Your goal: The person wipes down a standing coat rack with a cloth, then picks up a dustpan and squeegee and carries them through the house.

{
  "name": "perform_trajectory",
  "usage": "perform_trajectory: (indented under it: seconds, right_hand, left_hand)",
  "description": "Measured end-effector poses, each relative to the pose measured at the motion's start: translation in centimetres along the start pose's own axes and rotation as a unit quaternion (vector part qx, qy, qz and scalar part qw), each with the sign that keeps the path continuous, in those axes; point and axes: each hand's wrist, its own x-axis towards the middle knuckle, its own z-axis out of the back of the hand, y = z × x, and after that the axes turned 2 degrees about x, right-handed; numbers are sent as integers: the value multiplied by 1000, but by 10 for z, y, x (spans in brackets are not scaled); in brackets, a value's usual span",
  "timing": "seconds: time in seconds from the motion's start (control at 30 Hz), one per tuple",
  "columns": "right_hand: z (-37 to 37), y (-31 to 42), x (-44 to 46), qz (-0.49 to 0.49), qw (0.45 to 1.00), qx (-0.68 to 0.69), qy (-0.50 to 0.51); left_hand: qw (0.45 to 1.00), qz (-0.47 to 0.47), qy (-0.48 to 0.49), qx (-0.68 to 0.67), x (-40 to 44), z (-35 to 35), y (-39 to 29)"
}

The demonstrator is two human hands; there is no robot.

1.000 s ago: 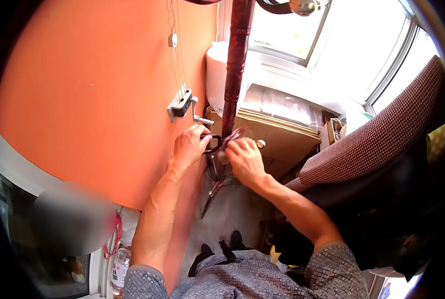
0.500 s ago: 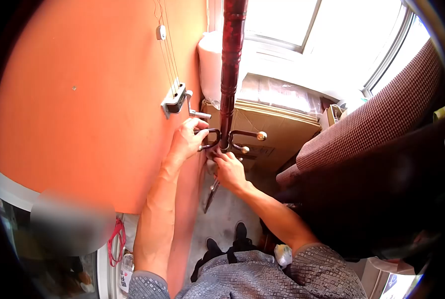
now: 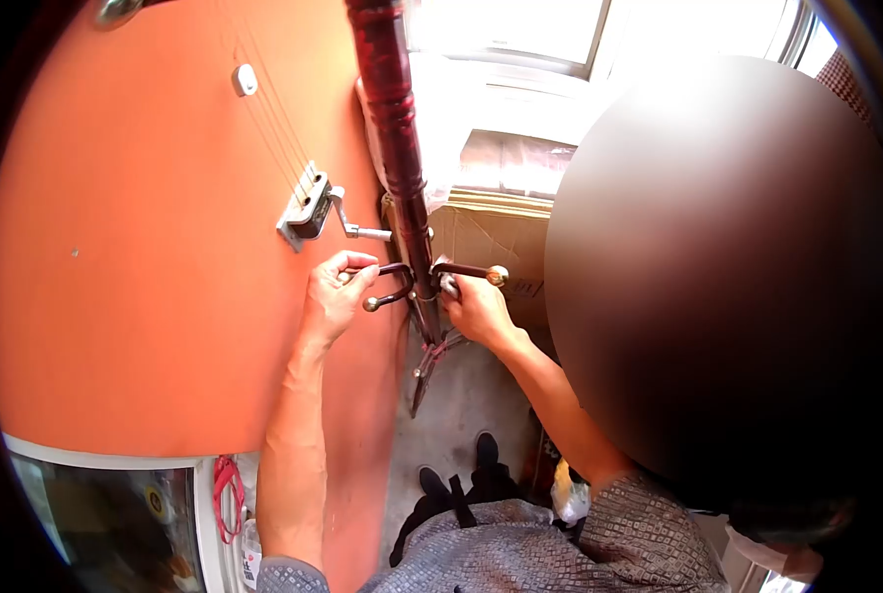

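Observation:
A dark red coat rack (image 3: 394, 109) with a turned pole stands upright before me, its curved hooks tipped with gold-coloured balls. My left hand (image 3: 335, 292) pinches the end of the left hook (image 3: 405, 286) between thumb and fingers. Close against the pole on the other side, my right hand (image 3: 479, 308) is closed on a small pale crumpled cloth (image 3: 448, 283), just under the right hook (image 3: 469, 270). The cloth is mostly covered by the fingers. Lower down, the rack's legs (image 3: 421, 385) reach the floor.
An orange wall (image 3: 165, 296) with a metal hand crank (image 3: 315, 208) and thin cords rises at the left. Cardboard boxes (image 3: 501, 232) are behind the pole, below a window (image 3: 520, 30). A large blurred patch hides the right side. My feet stand on a grey floor (image 3: 431, 435).
My right hand has moved from below the hooks up to the right hook's base. The left hand stays at its hook. The view has shifted, and the rack looks tilted.

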Motion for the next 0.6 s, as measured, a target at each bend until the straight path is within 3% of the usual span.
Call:
perform_trajectory:
  seconds: [0.03,0.07,0.13,0.17,0.2,0.27,0.33,0.37,0.5,0.53,0.6]
  right_hand:
    - [4,0,4,-16,995,98,15]
    - [8,2,4,-18,995,101,11]
    - [15,5,-4,16,1000,9,6]
    - [13,9,-7,50,998,-38,-26]
    - [10,9,-10,147,983,-88,-68]
    - [19,-3,-10,206,976,-14,-63]
    - [42,-6,5,146,984,105,12]
    - [58,-2,10,45,977,185,92]
    - [37,-32,58,12,965,262,-25]
    - [21,-39,73,55,971,231,-37]
    - [-13,-38,87,227,952,196,-69]
  left_hand:
    - [1000,16,-1,-15,-3,-2,-6]
    - [1000,14,3,-11,-2,-2,-6]
    - [1000,1,3,4,0,0,-1]
    - [1000,10,5,14,0,2,1]
    - [1000,8,10,16,1,2,0]
    - [1000,9,-3,25,0,1,-1]
    - [999,14,0,33,-2,1,-4]
    - [999,20,-3,34,-2,2,-4]
    - [999,30,-10,24,1,-1,-8]
    - [999,33,-13,26,-2,-1,-9]
    - [999,37,-8,29,0,2,-6]
